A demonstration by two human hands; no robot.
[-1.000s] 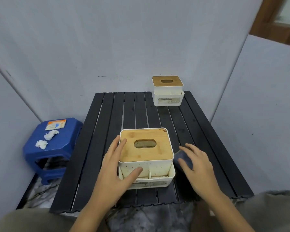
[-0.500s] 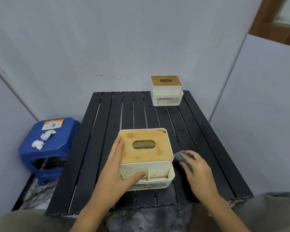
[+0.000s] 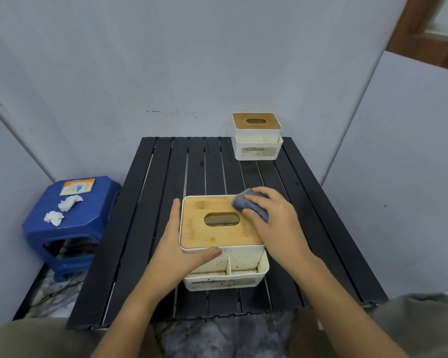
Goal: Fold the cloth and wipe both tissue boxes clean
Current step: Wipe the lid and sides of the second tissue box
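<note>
A white tissue box [image 3: 219, 235] with a wooden lid and an oval slot stands near the front of the black slatted table [image 3: 166, 182]; its white front is speckled with dark spots. My left hand [image 3: 173, 251] holds the box, fingers along its left side and thumb on the front. My right hand [image 3: 272, 218] grips a folded grey-blue cloth [image 3: 245, 204] and presses it onto the lid's far right corner. A second white tissue box [image 3: 256, 136] with a wooden lid stands at the table's far right edge.
A blue plastic stool [image 3: 70, 223] stands left of the table, carrying two crumpled white tissues [image 3: 62, 210] and a small orange-and-white packet [image 3: 77, 186]. Grey walls close in behind and on both sides. My knees show below the table's front edge.
My right hand lifted the cloth from the table beside the box's right side up onto the wooden lid. My left hand kept its hold on the box.
</note>
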